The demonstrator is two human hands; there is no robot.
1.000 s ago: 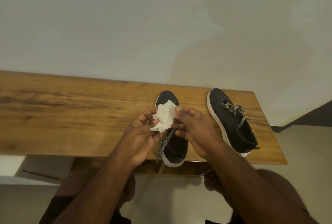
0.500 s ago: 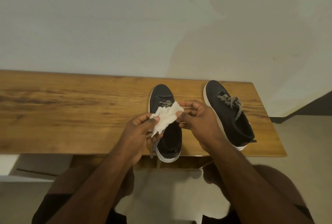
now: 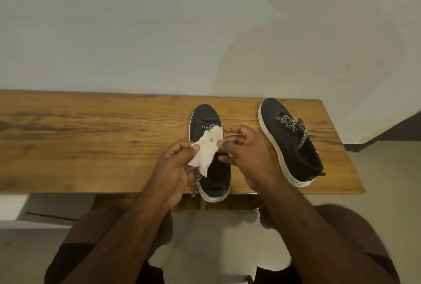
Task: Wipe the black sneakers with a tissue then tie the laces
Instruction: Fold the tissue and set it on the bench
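Note:
Two black sneakers with white soles stand on a wooden bench (image 3: pixel 91 142), toes towards the wall. Above the left sneaker (image 3: pixel 206 117) I hold a crumpled white tissue (image 3: pixel 208 150). My left hand (image 3: pixel 175 170) pinches its left side with thumb and fingers. My right hand (image 3: pixel 246 154) pinches its right edge, fingers curled. A loose black-and-white lace (image 3: pixel 195 184) hangs off the left sneaker's near side. The right sneaker (image 3: pixel 293 144) stands apart to the right, its striped laces bunched in a knot on top.
The bench runs along a pale wall (image 3: pixel 205 33) and ends just right of the right sneaker. My knees (image 3: pixel 341 238) sit below the bench's front edge, above a light floor. A dark skirting strip (image 3: pixel 405 129) shows at far right.
The tissue has been pulled from a ball into a flatter sheet between both hands, which sit a little lower over the left sneaker. The sneakers have not moved on the bench.

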